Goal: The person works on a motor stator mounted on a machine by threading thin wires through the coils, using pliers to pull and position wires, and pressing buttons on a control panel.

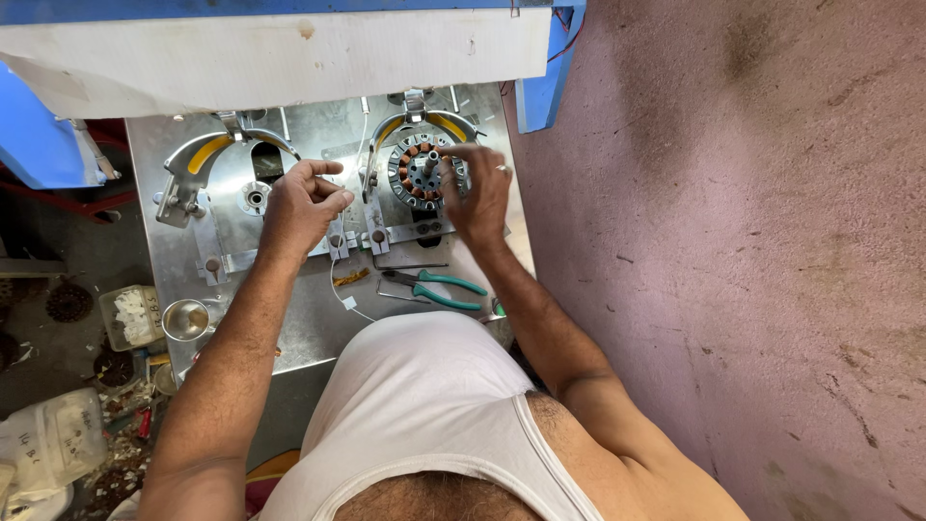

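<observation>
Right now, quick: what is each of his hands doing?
Left hand: fingers curled, resting on the metal fixture plate; whether it holds anything cannot be told.
Right hand: fingers on the stator with copper windings, touching it.

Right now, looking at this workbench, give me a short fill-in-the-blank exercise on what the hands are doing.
1. The right hand touches the copper-wound stator in the ____ fixture.
2. The left hand rests on the ____ metal plate.
3. The pliers lying near the person have ____ handles.
4. The small metal cup sits on the plate's ____ side.

Missing words: right; silver; green; left
</observation>
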